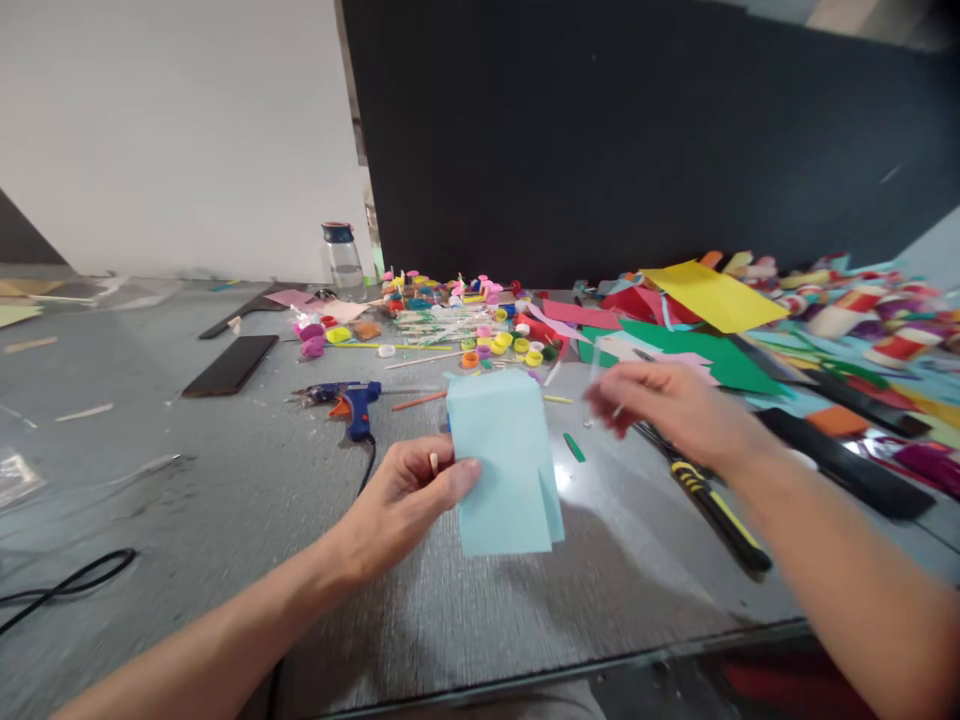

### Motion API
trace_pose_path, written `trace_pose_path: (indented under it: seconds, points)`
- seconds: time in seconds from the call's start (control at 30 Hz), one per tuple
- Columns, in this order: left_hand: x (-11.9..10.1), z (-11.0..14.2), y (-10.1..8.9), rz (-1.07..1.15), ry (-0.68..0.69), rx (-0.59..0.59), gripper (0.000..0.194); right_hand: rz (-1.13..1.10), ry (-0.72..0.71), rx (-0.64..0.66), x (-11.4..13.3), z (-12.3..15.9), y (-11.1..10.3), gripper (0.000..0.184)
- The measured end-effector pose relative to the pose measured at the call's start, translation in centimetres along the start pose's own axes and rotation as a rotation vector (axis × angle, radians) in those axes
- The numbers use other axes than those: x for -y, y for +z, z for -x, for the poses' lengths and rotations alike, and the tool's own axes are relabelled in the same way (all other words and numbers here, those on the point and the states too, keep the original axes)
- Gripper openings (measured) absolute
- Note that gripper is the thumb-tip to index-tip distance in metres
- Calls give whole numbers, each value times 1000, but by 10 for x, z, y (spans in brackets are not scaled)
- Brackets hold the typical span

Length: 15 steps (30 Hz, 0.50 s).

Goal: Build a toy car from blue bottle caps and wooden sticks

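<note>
My left hand (409, 490) pinches the left edge of a folded light-blue paper (504, 462) and holds it upright above the grey table (225, 500). A small wooden stick end shows between its fingers. My right hand (660, 400) hovers to the right of the paper, blurred by motion, with fingers curled around what looks like a thin clear stick (596, 385). A blue glue gun (352, 400) lies just left of the paper, beyond my left hand.
Bottle caps and sticks (480, 320) lie behind the paper. Coloured paper sheets (705, 310) pile up at right. A black-and-yellow tool (712, 505) lies under my right arm. A dark phone (232, 365), a water bottle (343, 258) and a black cable (67, 580) are at left.
</note>
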<state>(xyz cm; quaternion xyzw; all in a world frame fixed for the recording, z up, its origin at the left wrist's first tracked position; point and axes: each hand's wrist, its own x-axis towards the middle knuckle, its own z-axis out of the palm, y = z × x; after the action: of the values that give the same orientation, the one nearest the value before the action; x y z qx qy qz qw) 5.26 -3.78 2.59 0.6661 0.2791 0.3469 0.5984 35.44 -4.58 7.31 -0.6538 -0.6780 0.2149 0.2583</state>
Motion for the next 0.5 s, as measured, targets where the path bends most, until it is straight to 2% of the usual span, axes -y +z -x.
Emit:
trace_pose_path:
  seconds: [0.03, 0.1, 0.2, 0.4, 0.5]
  points:
    - [-2, 0, 2, -2, 7, 0, 45, -106, -70, 84, 15, 14, 13, 36]
    - [-4, 1, 4, -7, 12, 5, 44, -471, -189, 271, 38, 36, 37, 31]
    - [-6, 3, 5, -6, 19, 10, 42, -640, -197, 245, 51, 49, 55, 31]
    - [-3, 3, 4, -11, -7, -21, 42, -590, -217, 229, 40, 37, 52, 28]
    - [-3, 0, 2, 20, -37, -119, 38, -441, -204, 235, 29, 30, 53, 26]
